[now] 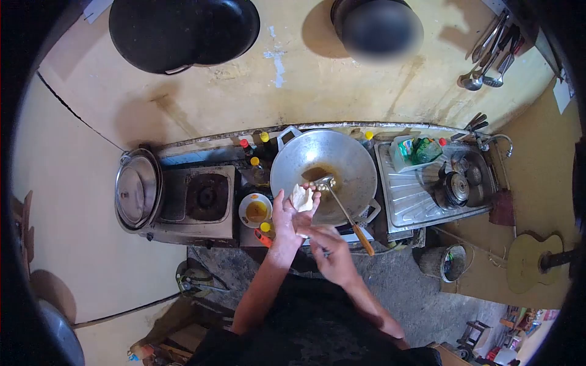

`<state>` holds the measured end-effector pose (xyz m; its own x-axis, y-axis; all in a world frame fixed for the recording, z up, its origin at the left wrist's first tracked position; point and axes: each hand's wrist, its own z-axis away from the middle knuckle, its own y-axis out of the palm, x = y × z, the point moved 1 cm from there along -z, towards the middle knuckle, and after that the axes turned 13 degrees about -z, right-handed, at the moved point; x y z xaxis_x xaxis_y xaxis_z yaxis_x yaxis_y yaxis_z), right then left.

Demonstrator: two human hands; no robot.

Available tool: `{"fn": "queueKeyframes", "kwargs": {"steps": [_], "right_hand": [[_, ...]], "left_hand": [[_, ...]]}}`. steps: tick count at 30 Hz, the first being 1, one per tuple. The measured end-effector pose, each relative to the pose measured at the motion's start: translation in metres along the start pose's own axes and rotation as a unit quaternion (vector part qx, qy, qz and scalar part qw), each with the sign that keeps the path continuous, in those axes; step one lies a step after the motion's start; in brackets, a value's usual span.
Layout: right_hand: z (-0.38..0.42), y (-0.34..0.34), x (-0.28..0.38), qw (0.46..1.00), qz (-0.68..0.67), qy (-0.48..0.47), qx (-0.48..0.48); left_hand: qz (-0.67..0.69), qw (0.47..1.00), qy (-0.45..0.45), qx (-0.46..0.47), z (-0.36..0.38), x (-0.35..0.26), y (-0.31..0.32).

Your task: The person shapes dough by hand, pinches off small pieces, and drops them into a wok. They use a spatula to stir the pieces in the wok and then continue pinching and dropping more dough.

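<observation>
A white, flat, soft-looking piece [301,198] rests on my left hand [290,221], which is held palm up at the near edge of a large metal wok [354,165]. Close beside its wrist, my right hand [332,253] has bent fingers, blurred by motion; whether they hold anything cannot be made out. Brown liquid [318,172] lies in the bottom of the wok. A ladle with a wooden handle [362,239] leans over the wok's near rim, and small pale pieces [326,182] sit in its bowl.
Left of the wok are bottles [256,163], a bowl of yellow liquid [256,210] and a stove [204,195] with a lidded pot [137,189] beyond. On the right, a steel sink [406,198] holds a kettle [456,188] and a plastic container [401,160].
</observation>
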<state>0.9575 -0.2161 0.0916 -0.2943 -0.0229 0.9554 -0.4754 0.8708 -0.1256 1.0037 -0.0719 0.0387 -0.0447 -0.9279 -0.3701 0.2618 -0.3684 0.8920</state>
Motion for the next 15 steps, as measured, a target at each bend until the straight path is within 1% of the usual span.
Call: {"fn": "queueKeyframes", "kwargs": {"steps": [3, 4, 6, 7, 9, 10, 12, 14, 15], "right_hand": [[0.006, 0.009, 0.005, 0.985, 0.170, -0.024, -0.001], [0.004, 0.007, 0.011, 0.976, 0.215, -0.021, -0.006], [-0.001, 0.011, 0.011, 0.971, 0.234, -0.044, -0.021], [-0.001, 0.012, 0.011, 0.968, 0.244, -0.055, -0.028], [0.006, 0.010, 0.012, 0.970, 0.234, -0.053, 0.031], [0.009, 0.008, 0.012, 0.970, 0.228, -0.053, 0.060], [0.013, 0.002, 0.007, 0.962, 0.261, -0.048, 0.061], [0.010, 0.003, 0.006, 0.956, 0.285, -0.029, 0.057], [0.007, 0.007, 0.008, 0.959, 0.277, -0.035, 0.053]], "left_hand": [[-0.004, 0.999, -0.001, -0.051, 0.007, -0.002, 0.010], [-0.018, 0.999, 0.004, -0.039, 0.008, -0.002, 0.009], [-0.046, 0.999, 0.014, -0.014, 0.010, -0.001, 0.006], [-0.020, 0.999, 0.019, -0.028, 0.010, 0.000, 0.008], [0.029, 0.998, 0.032, -0.055, 0.008, -0.001, 0.013], [0.039, 0.998, 0.031, -0.044, 0.007, -0.002, 0.009], [0.061, 0.997, 0.030, -0.023, 0.005, -0.003, 0.002], [0.003, 0.999, 0.016, -0.027, 0.010, -0.003, 0.003], [-0.026, 0.999, 0.008, -0.030, 0.013, -0.002, 0.004]]}}
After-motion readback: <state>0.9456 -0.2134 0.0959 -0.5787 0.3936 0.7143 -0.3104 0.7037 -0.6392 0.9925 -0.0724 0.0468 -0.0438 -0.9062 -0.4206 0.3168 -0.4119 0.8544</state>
